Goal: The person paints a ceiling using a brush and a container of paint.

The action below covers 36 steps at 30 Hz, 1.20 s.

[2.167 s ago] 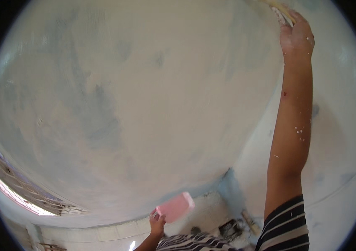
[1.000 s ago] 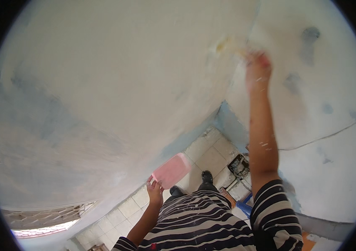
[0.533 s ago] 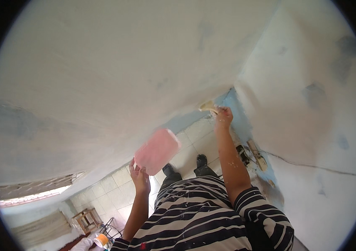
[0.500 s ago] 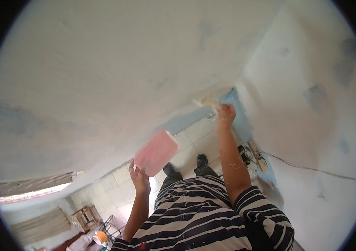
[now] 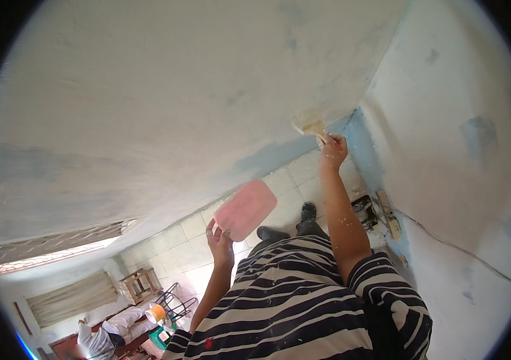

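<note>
My left hand [image 5: 220, 240] grips a flat pink plastic board or lid [image 5: 245, 209] by its lower left edge, thumb on top. My right hand [image 5: 332, 150] is closed round the handle of a pale yellow spreading tool [image 5: 314, 127], whose blurred end is against the patchy white wall [image 5: 195, 90], a little above the light blue band [image 5: 267, 155] at the wall's foot, near the corner.
Another person in light clothing [image 5: 120, 327] is at lower left, beside a wooden stool [image 5: 135, 285], metal frame [image 5: 174, 303] and orange-and-white container [image 5: 155, 313]. A barred window [image 5: 57, 252] lies left. Dark clutter [image 5: 363, 213] and a wire [image 5: 447, 234] line the right wall.
My right hand has come down from high on the wall to the corner with the tool. My left hand and pink board appear higher in view, and more floor shows as the view has tilted.
</note>
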Available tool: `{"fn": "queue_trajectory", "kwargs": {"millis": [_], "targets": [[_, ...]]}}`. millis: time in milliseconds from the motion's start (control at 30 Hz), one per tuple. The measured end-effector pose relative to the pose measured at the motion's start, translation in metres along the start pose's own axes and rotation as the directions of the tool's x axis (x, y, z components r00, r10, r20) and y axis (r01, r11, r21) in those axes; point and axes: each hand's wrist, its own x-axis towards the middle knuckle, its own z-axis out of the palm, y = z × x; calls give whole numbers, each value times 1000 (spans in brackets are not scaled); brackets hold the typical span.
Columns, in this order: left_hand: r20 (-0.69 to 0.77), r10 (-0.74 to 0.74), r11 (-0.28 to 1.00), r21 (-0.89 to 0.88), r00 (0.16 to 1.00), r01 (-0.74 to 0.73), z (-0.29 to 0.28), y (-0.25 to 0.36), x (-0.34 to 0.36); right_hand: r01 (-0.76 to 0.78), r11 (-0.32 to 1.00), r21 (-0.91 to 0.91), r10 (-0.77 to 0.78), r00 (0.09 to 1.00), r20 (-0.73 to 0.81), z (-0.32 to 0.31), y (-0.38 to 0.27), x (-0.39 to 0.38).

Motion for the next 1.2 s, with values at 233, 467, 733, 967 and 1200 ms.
{"fn": "queue_trajectory", "kwargs": {"millis": [233,467,733,967,1200], "targets": [[-13,22,998,-53,1000,-23,4,-14,-6,324,944,-67,-315,942,118,130,-166,-53],[37,62,990,-129,997,-57,26,-6,9,446,775,448,-608,720,334,184,-287,-109],[61,-13,996,-87,998,18,-4,-13,14,85,995,46,-88,994,58,18,-48,-5],[150,-88,994,-52,985,97,-69,-7,37,176,984,-38,-165,966,199,-24,-69,-138],[331,99,989,-133,939,-57,-82,59,59,285,958,-13,-255,877,407,3,-151,-300]]}}
